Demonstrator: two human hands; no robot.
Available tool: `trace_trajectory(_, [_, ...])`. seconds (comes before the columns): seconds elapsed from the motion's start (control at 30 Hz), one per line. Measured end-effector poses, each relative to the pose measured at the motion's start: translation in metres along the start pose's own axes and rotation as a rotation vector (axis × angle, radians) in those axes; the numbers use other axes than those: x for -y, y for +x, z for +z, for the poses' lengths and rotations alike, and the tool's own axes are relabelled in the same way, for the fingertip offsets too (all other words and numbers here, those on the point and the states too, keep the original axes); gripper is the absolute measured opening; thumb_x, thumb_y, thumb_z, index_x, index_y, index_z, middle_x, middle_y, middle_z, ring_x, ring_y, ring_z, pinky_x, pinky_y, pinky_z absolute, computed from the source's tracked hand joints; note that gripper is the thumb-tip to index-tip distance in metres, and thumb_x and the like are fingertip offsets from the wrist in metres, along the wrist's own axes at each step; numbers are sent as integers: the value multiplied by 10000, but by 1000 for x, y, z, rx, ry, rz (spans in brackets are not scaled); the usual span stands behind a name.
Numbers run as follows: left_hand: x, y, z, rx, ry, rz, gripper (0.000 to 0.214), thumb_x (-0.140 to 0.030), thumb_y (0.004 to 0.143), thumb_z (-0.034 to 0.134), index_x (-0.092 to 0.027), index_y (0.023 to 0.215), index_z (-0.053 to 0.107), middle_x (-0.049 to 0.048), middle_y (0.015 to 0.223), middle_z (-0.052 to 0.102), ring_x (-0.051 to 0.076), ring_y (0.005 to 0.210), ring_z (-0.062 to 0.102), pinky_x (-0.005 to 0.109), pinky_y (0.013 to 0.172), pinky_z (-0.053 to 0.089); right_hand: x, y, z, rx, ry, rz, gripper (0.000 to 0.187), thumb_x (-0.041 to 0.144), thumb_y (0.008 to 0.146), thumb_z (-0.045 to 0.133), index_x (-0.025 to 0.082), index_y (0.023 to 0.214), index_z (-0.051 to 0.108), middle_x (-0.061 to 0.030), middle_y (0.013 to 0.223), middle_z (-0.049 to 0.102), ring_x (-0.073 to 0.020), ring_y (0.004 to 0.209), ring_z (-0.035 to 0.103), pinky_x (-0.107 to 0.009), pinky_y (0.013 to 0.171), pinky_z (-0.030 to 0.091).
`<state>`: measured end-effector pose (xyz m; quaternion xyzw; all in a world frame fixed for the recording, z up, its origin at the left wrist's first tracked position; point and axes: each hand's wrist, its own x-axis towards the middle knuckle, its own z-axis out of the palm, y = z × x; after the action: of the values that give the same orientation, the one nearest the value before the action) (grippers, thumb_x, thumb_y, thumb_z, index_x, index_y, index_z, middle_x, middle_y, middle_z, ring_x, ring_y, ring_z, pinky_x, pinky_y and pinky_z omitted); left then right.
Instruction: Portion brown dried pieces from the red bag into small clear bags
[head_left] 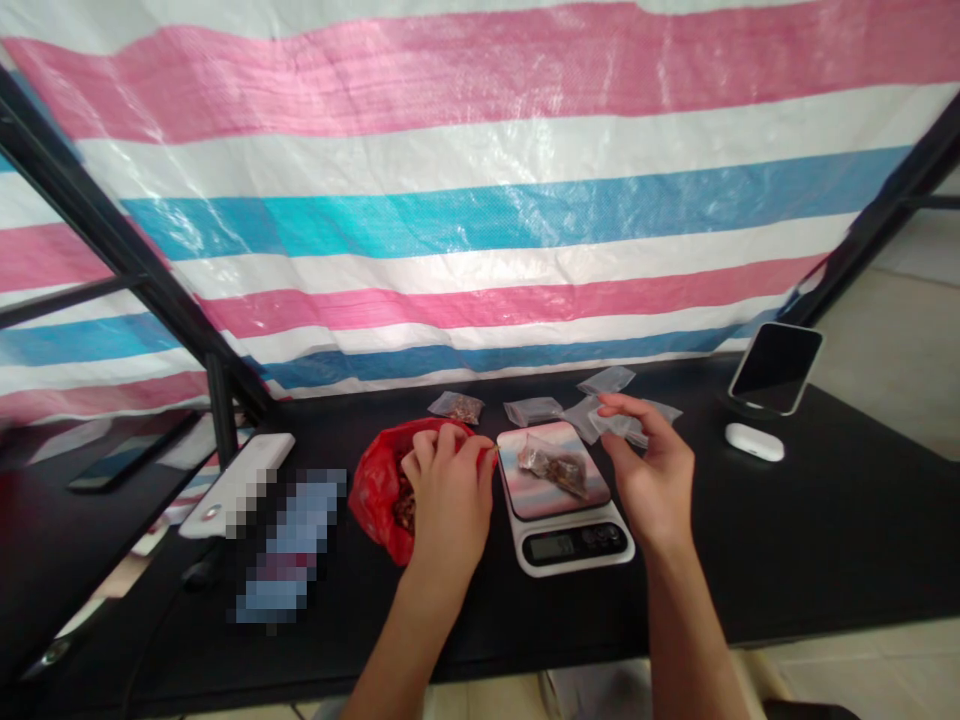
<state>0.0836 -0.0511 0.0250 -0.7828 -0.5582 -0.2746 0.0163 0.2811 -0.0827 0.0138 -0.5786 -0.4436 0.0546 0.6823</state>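
My left hand (454, 485) is over the right side of a red plastic bag (371, 480), its fingers curled and closed. A tiny brownish bit shows near its fingertips, too small to name. Inside the red bag lie small brown dried pieces (405, 505), partly covered by that hand. Right of it stands a white digital kitchen scale (525, 555) with a clear bag of brown pieces (555, 468) on its platform. My right hand (656, 475) hovers at the scale's right edge, thumb and index finger apart, in front of several clear zip bags (581, 420).
A filled clear bag (459, 407) lies behind the red bag. At left are a white power bank (274, 455) and a blurred-out phone-like object (300, 545). At right stand a dark-screened device (778, 368) and a white earbud case (754, 442). Striped sheeting (510, 220) hangs behind the black table (825, 540).
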Motion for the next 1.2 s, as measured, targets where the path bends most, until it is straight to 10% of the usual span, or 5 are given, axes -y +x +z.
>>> trace_trajectory(0.37, [-19, 13, 22, 119, -101, 27, 285, -256, 991, 500, -318, 1078, 763, 67, 1134, 684, 312, 1021, 454, 440, 802, 342, -4, 2, -11, -39, 73, 14, 270, 136, 746, 605, 251, 953, 733, -24, 1034, 726, -260, 1100, 639, -469, 1051, 418])
trace_trajectory(0.67, [5, -14, 17, -463, -243, -97, 256, -219, 991, 480, -207, 1039, 731, 79, 941, 695, 263, 905, 476, 414, 836, 360, -4, 3, -12, -70, 101, 36, 273, 120, 731, 597, 253, 929, 727, -10, 1029, 732, -244, 1081, 644, -438, 1034, 417])
trace_trajectory(1.2, [38, -44, -7, -625, -224, 181, 171, -69, 887, 588, -211, 912, 681, 49, 831, 650, 216, 845, 534, 390, 820, 376, 2, -2, 0, 24, 41, 6, 231, 146, 735, 589, 253, 906, 703, -29, 1078, 733, -269, 1133, 627, -479, 1067, 389])
